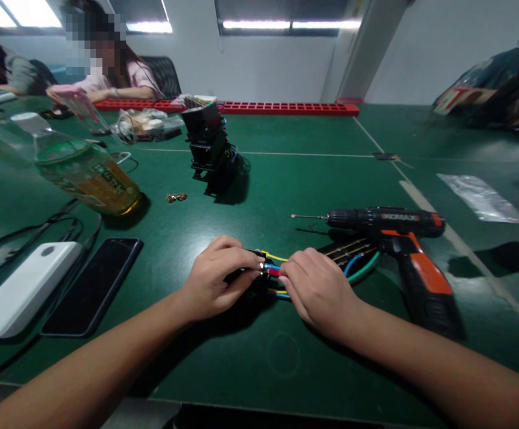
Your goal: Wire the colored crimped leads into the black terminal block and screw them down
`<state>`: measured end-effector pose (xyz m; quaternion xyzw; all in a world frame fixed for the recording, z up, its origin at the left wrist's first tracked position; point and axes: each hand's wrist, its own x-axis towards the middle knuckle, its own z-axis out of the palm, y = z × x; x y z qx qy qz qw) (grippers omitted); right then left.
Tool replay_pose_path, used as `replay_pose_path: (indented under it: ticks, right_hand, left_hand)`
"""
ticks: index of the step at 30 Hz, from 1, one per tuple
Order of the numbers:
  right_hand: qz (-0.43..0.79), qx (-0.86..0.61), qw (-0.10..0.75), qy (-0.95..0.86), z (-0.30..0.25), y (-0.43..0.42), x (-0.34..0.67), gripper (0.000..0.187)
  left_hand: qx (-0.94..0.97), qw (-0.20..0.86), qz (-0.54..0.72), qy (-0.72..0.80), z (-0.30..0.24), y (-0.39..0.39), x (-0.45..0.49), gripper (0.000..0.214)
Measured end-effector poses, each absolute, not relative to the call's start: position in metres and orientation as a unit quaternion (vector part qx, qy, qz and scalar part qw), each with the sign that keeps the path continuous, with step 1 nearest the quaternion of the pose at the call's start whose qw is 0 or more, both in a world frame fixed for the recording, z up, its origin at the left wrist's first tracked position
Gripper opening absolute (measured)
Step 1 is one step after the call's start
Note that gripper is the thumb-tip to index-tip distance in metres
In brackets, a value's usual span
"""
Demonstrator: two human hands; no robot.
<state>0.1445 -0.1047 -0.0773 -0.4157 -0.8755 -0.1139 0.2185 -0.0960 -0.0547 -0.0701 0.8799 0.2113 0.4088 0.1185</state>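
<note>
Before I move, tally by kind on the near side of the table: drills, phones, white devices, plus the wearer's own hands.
Drill: 1
Phone: 1
White device: 1
Wearer's hands: 2, left hand and right hand
Total: 5

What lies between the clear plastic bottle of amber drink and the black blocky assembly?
In the head view, small shiny gold-coloured pieces lie between the bottle and the black assembly, on the green tabletop, touching neither.

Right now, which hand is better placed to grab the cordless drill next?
Probably the right hand: the cordless drill lies to its right and closer to it than to the left hand.
</note>
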Motion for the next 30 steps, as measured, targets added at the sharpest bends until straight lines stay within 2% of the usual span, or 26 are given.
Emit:
replay_pose_path:
  ticks: [21, 30]
  right_hand:
    - [-0.062, -0.42, 0.23, -0.876, -0.0749, -0.105, 0.1466, 0.024]
    - [-0.053, -0.417, 0.246, -0.874, -0.0751, -0.1053, 0.1469, 0.025]
  left_hand:
    - [0.889, 0.094, 0.393, 0.217, -0.0717, -0.055, -0.093, 0.007]
    - [0.892, 0.106, 0.384, 0.214, -0.0713, -0.0551, -0.094, 0.01]
